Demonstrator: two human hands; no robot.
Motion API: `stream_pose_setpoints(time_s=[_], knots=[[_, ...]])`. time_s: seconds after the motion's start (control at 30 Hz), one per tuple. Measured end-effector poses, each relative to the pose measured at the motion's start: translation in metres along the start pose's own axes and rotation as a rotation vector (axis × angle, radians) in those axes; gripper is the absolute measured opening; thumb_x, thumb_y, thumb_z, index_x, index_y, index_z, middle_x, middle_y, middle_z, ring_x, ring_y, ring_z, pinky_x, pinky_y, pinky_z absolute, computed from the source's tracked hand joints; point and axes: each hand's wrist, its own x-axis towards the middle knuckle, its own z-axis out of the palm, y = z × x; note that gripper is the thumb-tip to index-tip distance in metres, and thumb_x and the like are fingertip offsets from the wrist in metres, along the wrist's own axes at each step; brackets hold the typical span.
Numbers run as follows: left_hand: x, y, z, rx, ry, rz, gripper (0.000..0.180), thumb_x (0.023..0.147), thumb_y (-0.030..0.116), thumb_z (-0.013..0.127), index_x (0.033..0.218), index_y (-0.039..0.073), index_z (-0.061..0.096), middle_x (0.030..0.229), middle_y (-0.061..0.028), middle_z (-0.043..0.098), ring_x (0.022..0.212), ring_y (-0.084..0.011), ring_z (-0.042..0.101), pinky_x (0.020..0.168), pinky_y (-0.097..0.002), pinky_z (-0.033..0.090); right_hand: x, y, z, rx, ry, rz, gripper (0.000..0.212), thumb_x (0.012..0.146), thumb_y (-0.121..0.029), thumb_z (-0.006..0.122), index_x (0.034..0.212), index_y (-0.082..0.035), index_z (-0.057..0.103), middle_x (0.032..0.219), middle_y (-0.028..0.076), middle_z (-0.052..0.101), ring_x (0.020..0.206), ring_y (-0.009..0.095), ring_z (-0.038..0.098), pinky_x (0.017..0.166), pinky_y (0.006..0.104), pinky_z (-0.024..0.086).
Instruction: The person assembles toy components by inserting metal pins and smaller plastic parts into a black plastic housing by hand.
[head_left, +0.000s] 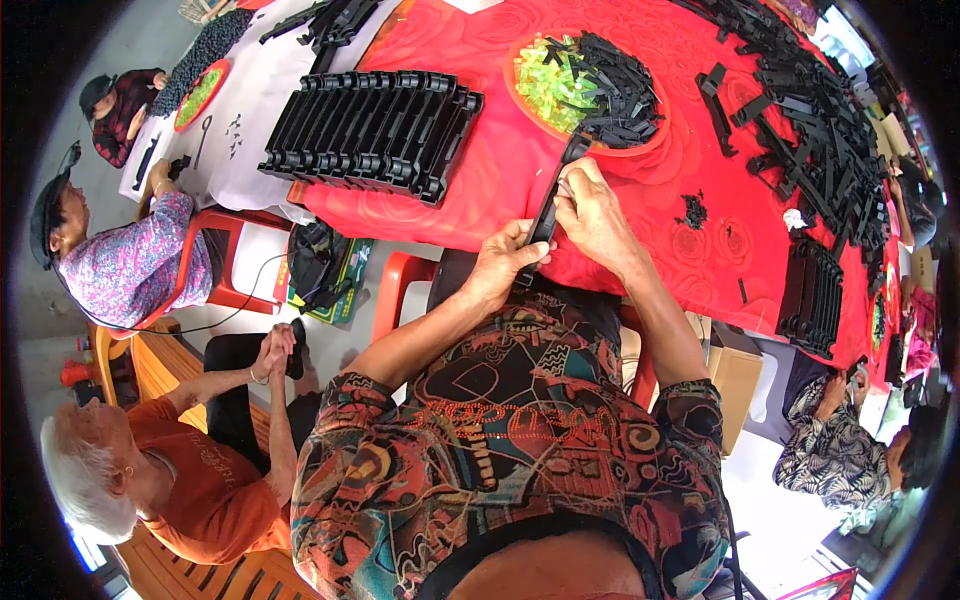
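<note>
Our left hand [505,262] closes on the lower part of a black strip [546,212], thumb and fingers pinching it with no gap. The strip stands slantwise before our chest, over the table's near edge. Our right hand [592,212] is at its upper part, fingers curled, thumb and forefinger pressed together at the strip; we cannot tell whether they also pinch a small piece.

Around us, from the left, a person in an orange shirt [205,480] sits with clasped hands. A row of black frames [370,130] lies on the table. A red basin [628,152] of yellow-green and black pieces sits just beyond the strip's top end, in the way of forward movement. Small dark bits [692,210] lie to its right, then a large heap of black parts [815,120] and a second row [812,295].

The near edge of the red cloth [490,200] bends past our hands. Bare cloth shows between the left row and the basin, and more right of our right hand, up to the heap.
</note>
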Motion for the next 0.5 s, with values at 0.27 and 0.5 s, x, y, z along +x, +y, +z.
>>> stream_pose_setpoints(time_s=[0.27, 0.5], knots=[[0.003, 0.005, -0.001, 0.129, 0.039, 0.05, 0.017, 0.079, 0.006, 0.059, 0.094, 0.002, 0.052, 0.082, -0.0055, 0.06, 0.07, -0.0106, 0.055, 0.066, -0.0225, 0.044, -0.007, 0.001, 0.005, 0.004, 0.029, 0.02, 0.016, 0.074, 0.002, 0.051, 0.087, 0.005, 0.043, 0.09, 0.02, 0.044, 0.077, 0.036, 0.054, 0.064, 0.0408, 0.045], [-0.001, -0.005, 0.004, 0.337, 0.243, 0.162, 0.016, 0.084, 0.014, 0.057, 0.075, 0.003, 0.05, 0.059, -0.0012, 0.054, 0.048, -0.0063, 0.046, 0.045, -0.0211, 0.038, -0.011, -0.012, 0.014, -0.03, 0.033, 0.024, 0.015, 0.076, 0.0, 0.052, 0.088, 0.003, 0.043, 0.093, 0.019, 0.044, 0.075, 0.038, 0.054, 0.062, 0.0437, 0.046]])
